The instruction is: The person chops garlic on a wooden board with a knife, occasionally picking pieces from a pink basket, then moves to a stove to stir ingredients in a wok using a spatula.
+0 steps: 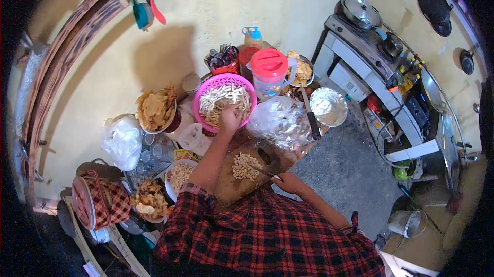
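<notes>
My left hand (pixel 231 118) reaches into a pink plastic basket (pixel 252 87) heaped with pale, finger-length strips (pixel 222 97). Its fingers curl down into the strips and look closed on some of them, though the tips are partly hidden. In my right hand (pixel 289 182) is a knife (pixel 264 171), gripped by its handle. The blade points left over a small pile of chopped pale pieces (pixel 244 167) on a wooden cutting board (pixel 226 188). A white bowl (pixel 170 187) of similar chopped pieces stands left of the board, partly behind my left forearm.
A clear plastic bag (pixel 278 117), a large knife (pixel 310 115) and a foil-like round dish (pixel 329 106) lie to the right. Behind the basket stands a pitcher with a red lid (pixel 269 66). Fried food (pixel 156 108) fills a bowl at left. A stove (pixel 370 37) is at far right.
</notes>
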Motion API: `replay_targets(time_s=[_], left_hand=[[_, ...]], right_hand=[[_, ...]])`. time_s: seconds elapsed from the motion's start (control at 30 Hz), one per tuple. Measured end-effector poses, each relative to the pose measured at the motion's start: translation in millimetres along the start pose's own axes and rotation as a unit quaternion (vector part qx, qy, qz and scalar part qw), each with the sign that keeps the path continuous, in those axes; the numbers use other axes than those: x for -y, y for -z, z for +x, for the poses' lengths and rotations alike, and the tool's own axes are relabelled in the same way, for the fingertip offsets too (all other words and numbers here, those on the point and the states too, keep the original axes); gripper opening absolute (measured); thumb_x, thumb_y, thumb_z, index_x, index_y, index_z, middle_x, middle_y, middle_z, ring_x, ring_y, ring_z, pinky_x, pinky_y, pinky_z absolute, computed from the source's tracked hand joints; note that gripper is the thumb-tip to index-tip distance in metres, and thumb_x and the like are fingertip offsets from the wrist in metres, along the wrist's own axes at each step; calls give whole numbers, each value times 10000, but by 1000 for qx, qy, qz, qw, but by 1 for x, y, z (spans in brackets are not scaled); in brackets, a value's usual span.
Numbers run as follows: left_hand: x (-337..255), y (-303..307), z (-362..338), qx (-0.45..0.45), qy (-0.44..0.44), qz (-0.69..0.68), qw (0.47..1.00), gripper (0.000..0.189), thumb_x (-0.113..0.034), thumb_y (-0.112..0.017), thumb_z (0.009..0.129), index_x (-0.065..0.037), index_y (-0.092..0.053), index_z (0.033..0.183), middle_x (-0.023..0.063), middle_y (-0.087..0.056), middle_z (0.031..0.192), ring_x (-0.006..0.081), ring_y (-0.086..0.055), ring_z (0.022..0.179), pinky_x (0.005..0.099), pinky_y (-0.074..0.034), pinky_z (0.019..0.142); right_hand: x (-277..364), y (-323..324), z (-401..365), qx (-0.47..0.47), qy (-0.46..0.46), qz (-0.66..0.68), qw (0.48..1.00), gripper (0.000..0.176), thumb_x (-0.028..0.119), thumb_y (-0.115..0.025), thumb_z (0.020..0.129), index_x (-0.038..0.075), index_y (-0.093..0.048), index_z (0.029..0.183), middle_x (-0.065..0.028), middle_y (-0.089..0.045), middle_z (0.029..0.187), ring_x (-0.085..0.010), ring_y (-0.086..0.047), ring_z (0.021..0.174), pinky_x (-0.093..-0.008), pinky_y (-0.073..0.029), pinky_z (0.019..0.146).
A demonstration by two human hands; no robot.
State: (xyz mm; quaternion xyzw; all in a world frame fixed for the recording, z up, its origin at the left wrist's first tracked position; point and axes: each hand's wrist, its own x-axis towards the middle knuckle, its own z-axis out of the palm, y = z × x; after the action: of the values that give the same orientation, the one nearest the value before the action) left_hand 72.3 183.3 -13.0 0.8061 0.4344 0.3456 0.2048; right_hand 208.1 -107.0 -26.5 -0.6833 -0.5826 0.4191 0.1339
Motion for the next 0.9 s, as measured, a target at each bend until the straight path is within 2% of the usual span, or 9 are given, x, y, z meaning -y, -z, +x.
replay_targets(time_s=[0.1, 0.33, 0.43, 0.5, 0.57, 0.7, 0.77, 0.87, 0.9], left_hand=[[19, -16, 7, 31, 7, 43, 999, 199, -142, -630, 684, -30, -643, 847, 169, -606, 801, 329, -575, 723, 396, -463, 688], [17, 5, -30, -175, 18, -95, 980, 141, -128, -618, 745, 2, -642, 796, 144, -615, 734, 279, -591, 668, 345, -470, 654], [-14, 53, -83, -163, 77, -150, 972, 138, -120, -626, 772, 13, -638, 806, 120, -625, 738, 198, -602, 651, 290, -471, 619], [-21, 72, -127, -109, 181, -155, 965, 149, -125, -629, 786, 22, -635, 812, 104, -637, 764, 141, -602, 662, 261, -472, 609], [-20, 81, -169, -132, 190, -139, 963, 156, -130, -634, 784, 23, -636, 813, 97, -637, 757, 136, -600, 659, 260, -472, 610], [-13, 85, -239, -135, 252, -83, 955, 161, -137, -657, 765, 14, -641, 821, 93, -638, 727, 141, -599, 648, 257, -472, 606], [-10, 81, -264, -139, 280, -83, 946, 169, -140, -685, 731, 5, -642, 806, 94, -629, 685, 137, -592, 622, 260, -466, 584], [-24, 75, -283, -109, 301, -74, 945, 167, -148, -690, 705, -13, -645, 790, 96, -619, 694, 176, -599, 639, 288, -469, 595], [-26, 74, -287, -76, 241, -24, 967, 165, -154, -687, 694, -23, -646, 784, 95, -612, 707, 205, -594, 656, 306, -467, 609]], right_hand=[[8, 5, 0, 39, -14, -12, 999, 491, 440, -406, 870, -19, -580, 858, -239, -593, 783, -402, -567, 748, -470, -422, 658], [17, 1, 4, 32, 52, 11, 998, 505, 461, -415, 863, -12, -585, 908, -239, -592, 773, -403, -568, 741, -467, -434, 675], [23, -6, 13, 83, 81, -28, 993, 493, 450, -418, 867, -12, -575, 932, -241, -591, 792, -398, -568, 752, -468, -438, 683], [25, -15, 18, 138, 88, -60, 985, 478, 436, -422, 870, -12, -569, 947, -241, -590, 806, -396, -567, 760, -468, -439, 689], [20, -33, 27, 148, 161, -69, 973, 431, 394, -431, 880, -4, -553, 989, -239, -588, 821, -391, -568, 765, -475, -438, 696], [27, -47, 30, 183, 129, -100, 969, 378, 344, -440, 883, -2, -543, 995, -243, -583, 819, -404, -560, 771, -487, -433, 694], [42, -36, 15, 80, 131, -55, 987, 356, 317, -439, 882, -14, -528, 978, -254, -577, 828, -424, -548, 785, -499, -424, 694], [29, -51, 18, 46, 98, -91, 990, 341, 291, -448, 877, -37, -513, 937, -269, -571, 793, -441, -541, 765, -506, -421, 676], [30, -51, 15, 52, 101, -94, 989, 341, 291, -448, 877, -37, -513, 937, -269, -571, 793, -441, -541, 765, -506, -421, 676]])
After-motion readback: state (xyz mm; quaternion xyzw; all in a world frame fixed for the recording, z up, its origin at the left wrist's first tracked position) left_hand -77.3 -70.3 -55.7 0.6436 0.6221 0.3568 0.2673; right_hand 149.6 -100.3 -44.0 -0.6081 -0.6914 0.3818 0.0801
